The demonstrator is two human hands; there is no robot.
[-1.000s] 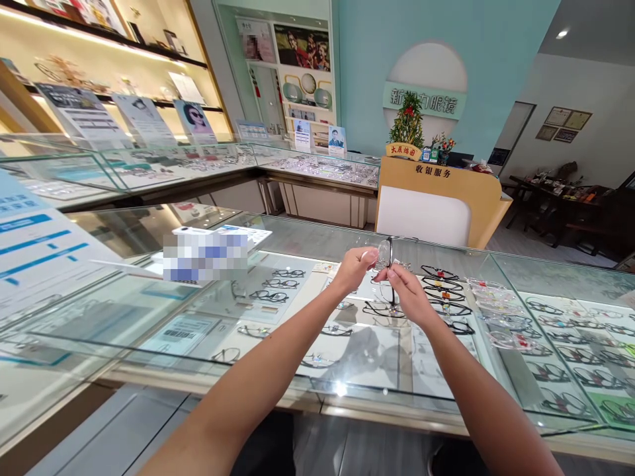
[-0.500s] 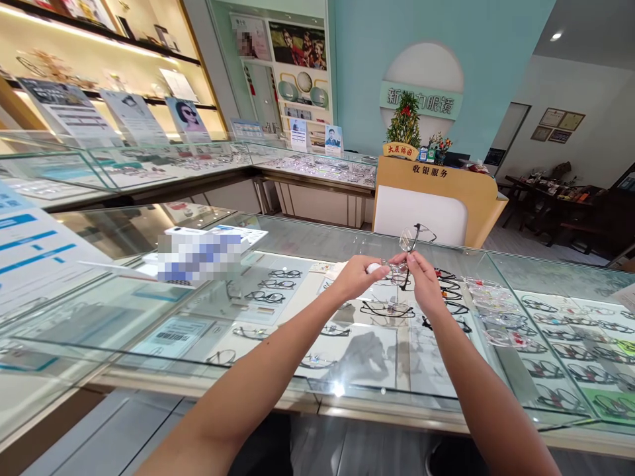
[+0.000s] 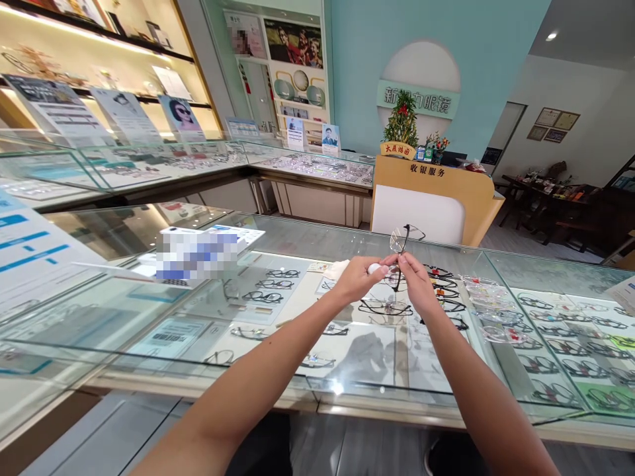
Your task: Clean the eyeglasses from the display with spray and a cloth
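A pair of dark-framed eyeglasses [image 3: 407,231] is held upright above the glass counter, one lens and rim showing over the fingers. My right hand [image 3: 417,281] pinches the frame from the right side, its fingers closed. My left hand [image 3: 360,279] meets it from the left, with its fingertips at the frame. A small white rounded object [image 3: 373,268] sits between the left thumb and fingers; I cannot make out its kind. Below the hands, another pair of dark glasses [image 3: 385,308] lies at the counter.
The glass display counter [image 3: 347,390] holds several rows of glasses [image 3: 274,285], with more dark frames [image 3: 441,289] and clear ones [image 3: 496,311] to the right. An open white box or booklet [image 3: 248,236] lies on the left. A yellow cashier desk [image 3: 483,205] stands beyond.
The view has shifted slightly. The eyeglasses are tilted a little differently between my hands, and both hands keep their hold.
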